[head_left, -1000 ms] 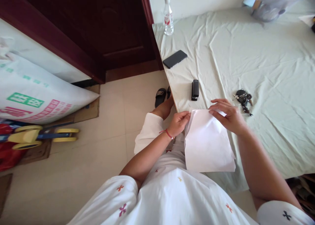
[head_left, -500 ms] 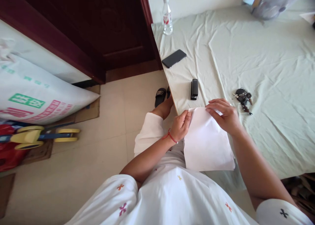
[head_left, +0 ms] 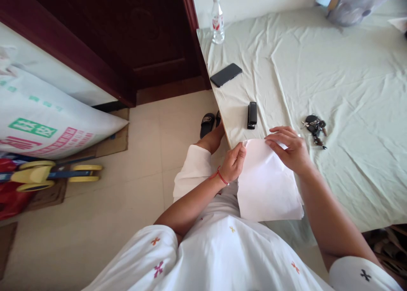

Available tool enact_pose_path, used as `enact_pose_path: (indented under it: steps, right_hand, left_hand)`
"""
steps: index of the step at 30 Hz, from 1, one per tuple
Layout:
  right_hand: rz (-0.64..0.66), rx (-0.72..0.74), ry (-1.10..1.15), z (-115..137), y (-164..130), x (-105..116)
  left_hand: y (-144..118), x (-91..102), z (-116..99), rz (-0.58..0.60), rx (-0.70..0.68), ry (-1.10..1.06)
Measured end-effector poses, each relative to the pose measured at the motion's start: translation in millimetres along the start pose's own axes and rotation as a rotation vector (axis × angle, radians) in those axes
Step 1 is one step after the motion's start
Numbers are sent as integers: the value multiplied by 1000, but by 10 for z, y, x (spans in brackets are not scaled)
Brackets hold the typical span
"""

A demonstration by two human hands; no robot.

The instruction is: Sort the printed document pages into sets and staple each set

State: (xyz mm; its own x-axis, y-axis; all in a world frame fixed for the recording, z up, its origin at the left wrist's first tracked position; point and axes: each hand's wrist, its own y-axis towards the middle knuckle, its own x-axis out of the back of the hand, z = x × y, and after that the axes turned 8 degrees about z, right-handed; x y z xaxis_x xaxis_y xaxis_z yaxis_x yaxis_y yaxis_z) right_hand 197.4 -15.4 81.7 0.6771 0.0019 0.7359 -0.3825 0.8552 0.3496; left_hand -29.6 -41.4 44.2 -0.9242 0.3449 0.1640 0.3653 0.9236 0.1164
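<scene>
While both hands' fingers [head_left: 239,153] pinch one paper sheet [head_left: 267,185], one stapler [head_left: 252,114] lies near.

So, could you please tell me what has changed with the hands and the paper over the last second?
Little: the left hand slid slightly along the paper's left edge toward its top corner. The right hand stays pressed on the top fold. Stapler, keys and phone lie unmoved.

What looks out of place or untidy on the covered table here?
Little stands out. The pale cloth is wrinkled all over. The white paper, held by the left hand and right hand, hangs over the table's near edge. Stapler, phone and keys lie loose.
</scene>
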Motion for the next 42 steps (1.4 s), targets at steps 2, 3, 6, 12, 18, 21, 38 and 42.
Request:
enact_pose_path:
  steps: [2, 3, 6, 12, 18, 21, 38, 42]
  right_hand:
    - [1, 7, 3, -5, -4, -1]
    - [2, 12, 5, -4, -5, -1]
    - [6, 18, 10, 17, 0, 4]
    - [17, 37, 29, 38, 22, 24]
    - [4, 56, 54, 2, -3, 35]
    - [6, 69, 61, 4, -10, 38]
    - [-2, 93, 49, -7, -6, 19]
    - [-6, 93, 49, -14, -11, 12]
  left_hand:
    - [-2, 7, 7, 13, 1, -1]
    - [-2, 8, 9, 13, 3, -3]
    - [-5, 0, 18, 0, 16, -13]
    - [-19, -10, 91, -18, 41, -90]
    - [18, 44, 161, -92, 100, -239]
    - [33, 62, 132, -96, 111, -254]
    - [-49, 45, -38, -252, -165, 124]
    - [-52, 38, -68, -243, -164, 160]
